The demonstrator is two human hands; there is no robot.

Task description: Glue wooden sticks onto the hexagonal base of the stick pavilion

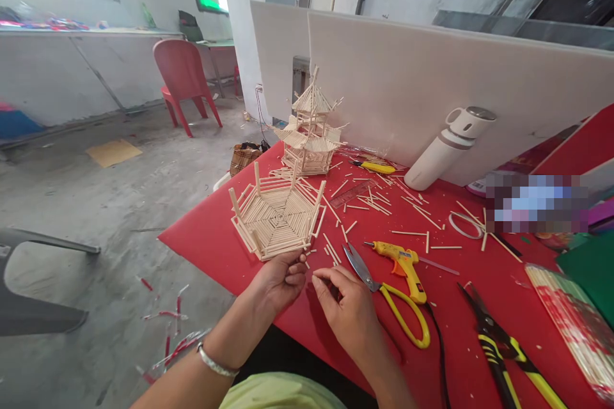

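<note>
An eight-sided base of thin wooden sticks [283, 217], with several short posts standing along its rim, lies near the left corner of the red table. My left hand [283, 278] is closed at its near edge, thumb and forefinger pinched on the rim. Just to the right, my right hand [343, 297] is held in a pinch above the table; whatever is between the fingertips is too small to name. Beside it lie scissors with yellow handles [407, 313] and a yellow hot glue gun [400, 262]. Behind the base stands a tiered stick pagoda [311, 134].
Loose sticks [377, 204], a yellow utility knife [377, 167], a clear ruler [352, 193] and a tape roll [465, 225] lie across the red table [206, 236]. A white flask [441, 150] leans against the board. Pliers [503, 345] and bundled sticks [570, 326] are at right.
</note>
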